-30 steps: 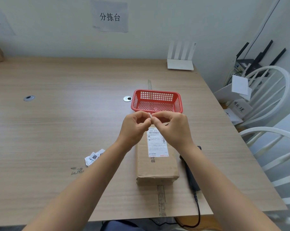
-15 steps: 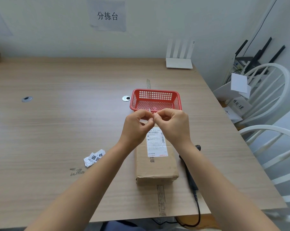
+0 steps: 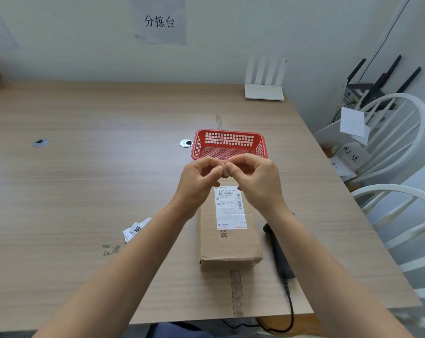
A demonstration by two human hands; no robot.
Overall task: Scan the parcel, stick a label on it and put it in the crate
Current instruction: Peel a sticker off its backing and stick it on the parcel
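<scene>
both hands are raised above the far end of the parcel [image 3: 229,240], fingertips pinched together and meeting in the middle. the left hand [image 3: 198,181] and the right hand [image 3: 254,181] are curled nearly closed, and between the thumbs a small pale sliver [image 3: 225,171] shows; it is too small to tell whether it is a sticker, its backing or something else. what each hand actually grips there cannot be made out.

the parcel, a brown cardboard box, lies lengthwise on the wooden table [image 3: 84,191], its far end hidden behind the hands. a white shipping label [image 3: 229,208] with barcodes sits on its top face; the fine print is unreadable. the red crate [image 3: 228,145], a mesh basket, stands just beyond the parcel, its near rim covered by the knuckles.

a black scanner [image 3: 281,254] lies just right of the parcel, partly hidden under the right forearm, its cable running off the table edge. left of the parcel, a small stack of white printed slips [image 3: 134,230] is half covered by the left forearm. a white router [image 3: 265,81] stands at the far edge, and a paper sign [image 3: 159,21] hangs on the wall.
</scene>
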